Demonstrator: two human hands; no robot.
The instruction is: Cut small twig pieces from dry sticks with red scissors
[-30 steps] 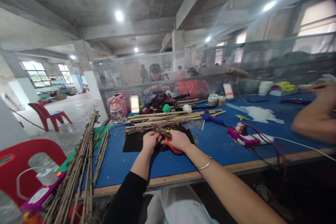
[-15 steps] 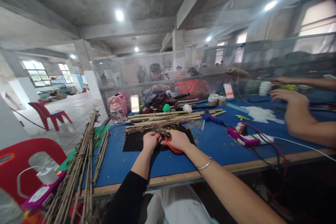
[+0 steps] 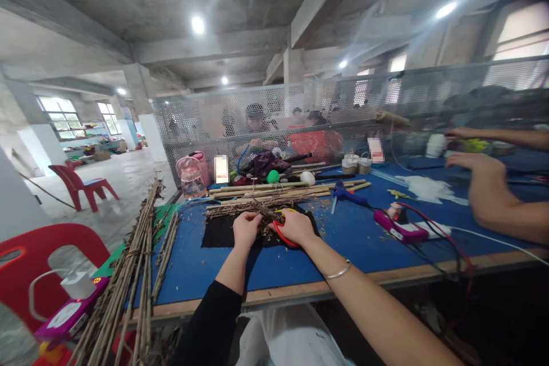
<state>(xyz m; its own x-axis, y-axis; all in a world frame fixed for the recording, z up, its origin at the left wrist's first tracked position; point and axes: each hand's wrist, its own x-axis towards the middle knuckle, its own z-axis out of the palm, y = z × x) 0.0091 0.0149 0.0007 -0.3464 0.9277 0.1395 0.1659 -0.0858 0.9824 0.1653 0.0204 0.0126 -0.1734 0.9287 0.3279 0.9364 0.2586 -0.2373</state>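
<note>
My right hand (image 3: pixel 297 227) is closed around cutters with red and yellow handles (image 3: pixel 286 235); their blades point away from me and are hard to make out. My left hand (image 3: pixel 246 230) pinches a dry brown twig (image 3: pixel 262 210) beside the cutters. Both hands are over a black cloth (image 3: pixel 218 233) strewn with brown scraps. Just beyond them lies a heap of thin dry twigs (image 3: pixel 227 207), with longer pale sticks (image 3: pixel 274 187) behind it.
On the left, a bundle of long dry stalks (image 3: pixel 134 257) leans over the blue table (image 3: pixel 189 277). To the right are a blue glue gun (image 3: pixel 349 194) and a purple power strip (image 3: pixel 401 227) with cables. A co-worker's arm (image 3: pixel 493 194) reaches in from the right. A perforated metal screen (image 3: pixel 197 117) stands behind.
My hands have drawn slightly apart, and more of the dark twig shows between them. The cutters remain in my right hand. The view has shifted a little.
</note>
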